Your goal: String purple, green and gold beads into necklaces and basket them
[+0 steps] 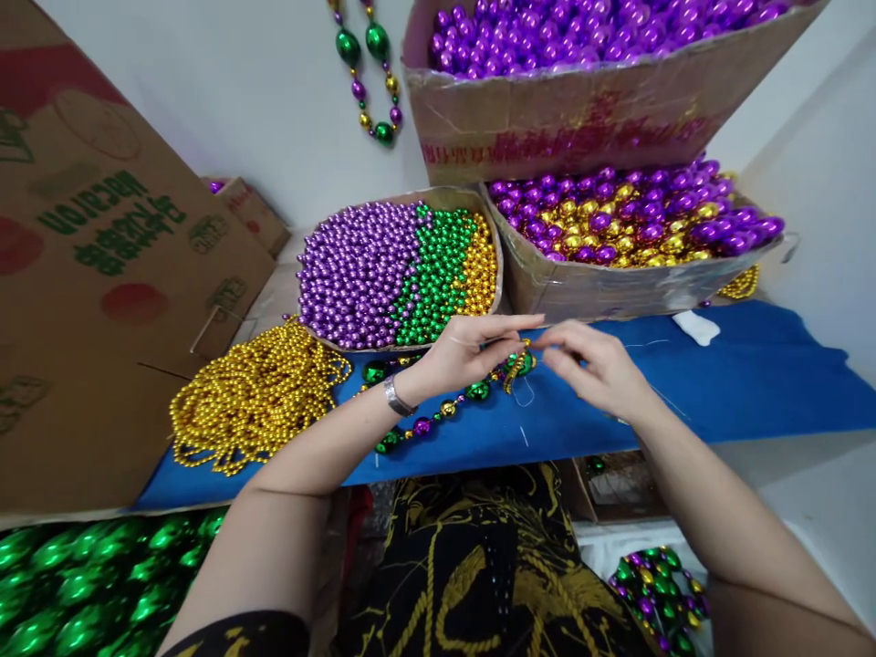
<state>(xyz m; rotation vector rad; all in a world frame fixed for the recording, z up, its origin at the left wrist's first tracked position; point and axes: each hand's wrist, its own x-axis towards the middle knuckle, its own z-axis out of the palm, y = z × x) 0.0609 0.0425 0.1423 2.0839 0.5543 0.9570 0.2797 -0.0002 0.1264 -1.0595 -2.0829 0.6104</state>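
Note:
My left hand (462, 351), with a metal band at the wrist, reaches over the blue cloth. Its index finger is stretched out, and the thumb pinches the end of a bead necklace (448, 408) of green, purple and gold beads. A short strand of small gold beads (510, 374) hangs just below those fingertips. Close to the left fingertips, my right hand (592, 365) has its thumb and fingers drawn together; what they hold is too small to make out. A thin white thread (526, 394) loops on the cloth beneath the hands.
Behind the hands stand a box of small purple, green and gold beads (403, 274) and a box of larger purple and gold beads (616, 224). Gold bead strands (253, 401) lie left on the blue cloth (753, 374). A tall carton (102, 255) borders the left side.

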